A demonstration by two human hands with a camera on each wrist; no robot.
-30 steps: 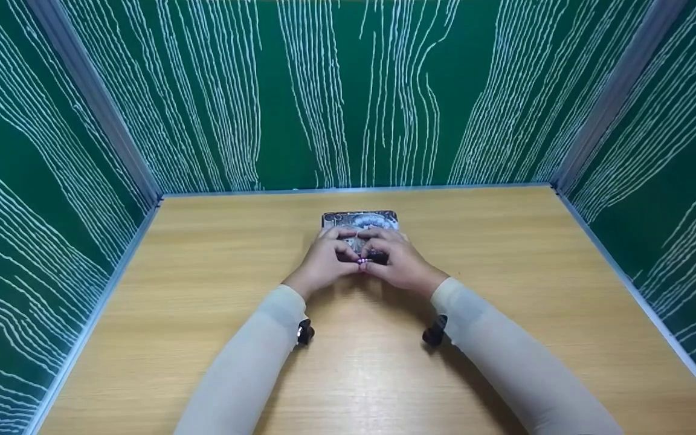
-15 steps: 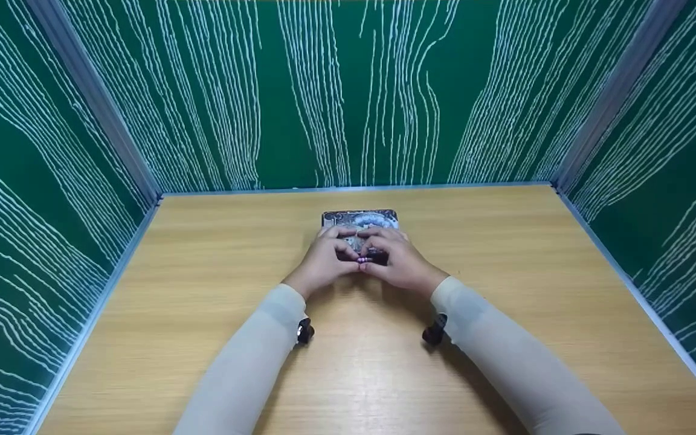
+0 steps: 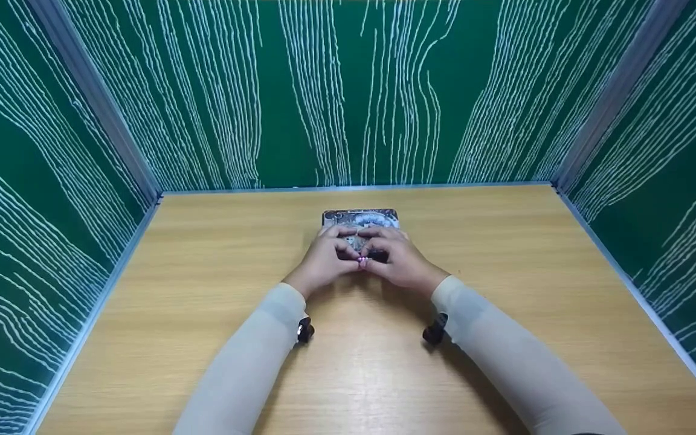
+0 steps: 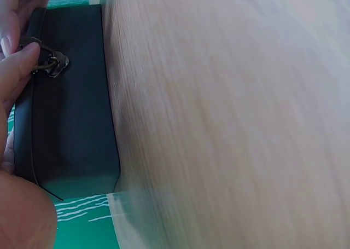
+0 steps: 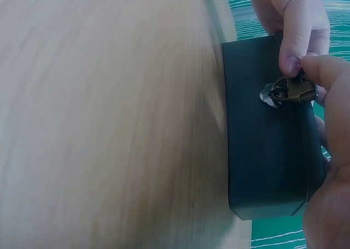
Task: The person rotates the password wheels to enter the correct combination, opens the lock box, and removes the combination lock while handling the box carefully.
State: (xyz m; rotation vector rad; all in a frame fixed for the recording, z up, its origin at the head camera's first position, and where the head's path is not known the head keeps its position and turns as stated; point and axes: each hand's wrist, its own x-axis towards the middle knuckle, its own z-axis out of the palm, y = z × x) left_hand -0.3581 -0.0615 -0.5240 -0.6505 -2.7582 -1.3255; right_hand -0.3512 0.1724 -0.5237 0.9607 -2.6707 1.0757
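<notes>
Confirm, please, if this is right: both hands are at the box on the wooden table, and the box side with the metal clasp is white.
Not quite: the side of the box with the metal clasp is dark, nearly black, as the right wrist view shows. The rest is right: the left hand and right hand are at the box on the wooden table.

There is one box (image 4: 74,109), with one bronze clasp (image 5: 301,89) and one silvery mount (image 5: 267,95). There are one left grip (image 3: 324,258) and one right grip (image 3: 401,263), so two hands in total, of one person. The pale sleeves (image 3: 239,368) are two, and the black wrist devices (image 3: 434,331) are also two. The wooden bench (image 3: 366,362) is one. The green walls (image 3: 354,93) are three in number, and the grey corner posts (image 3: 99,99) are two.
</notes>
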